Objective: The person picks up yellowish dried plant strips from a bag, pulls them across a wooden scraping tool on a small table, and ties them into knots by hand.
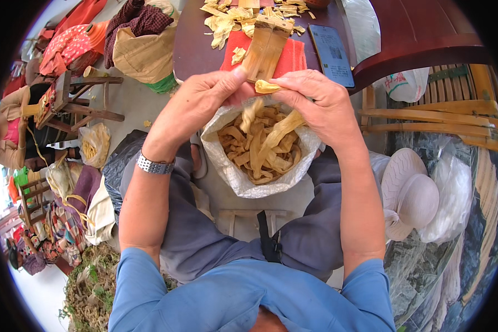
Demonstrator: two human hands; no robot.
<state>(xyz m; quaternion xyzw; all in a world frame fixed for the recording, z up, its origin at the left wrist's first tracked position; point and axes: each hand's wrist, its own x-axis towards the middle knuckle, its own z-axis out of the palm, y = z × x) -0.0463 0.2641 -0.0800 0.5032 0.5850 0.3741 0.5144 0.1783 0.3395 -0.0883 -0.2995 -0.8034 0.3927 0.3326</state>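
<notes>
My left hand [216,88] is closed at the lower end of a grooved wooden block [268,44], its fingertips blurred; what it grips is unclear. My right hand [312,102] pinches a folded yellow dried strip [268,87] beside my left fingertips. A pale strip [250,115] dangles under my fingers over an open white woven sack [227,182] of brown dried strips [243,149], between my knees. The block lies on a red cloth [294,55], with yellow scraps [221,27] around it on the dark table [188,39].
A phone [331,55] lies at the table's right edge. Wooden stools [86,102], bundles and bags [94,146] crowd the left, where another person's arm [11,127] shows. A wooden chair [431,116], sun hat [415,196] and plastic sheeting [448,205] are at right.
</notes>
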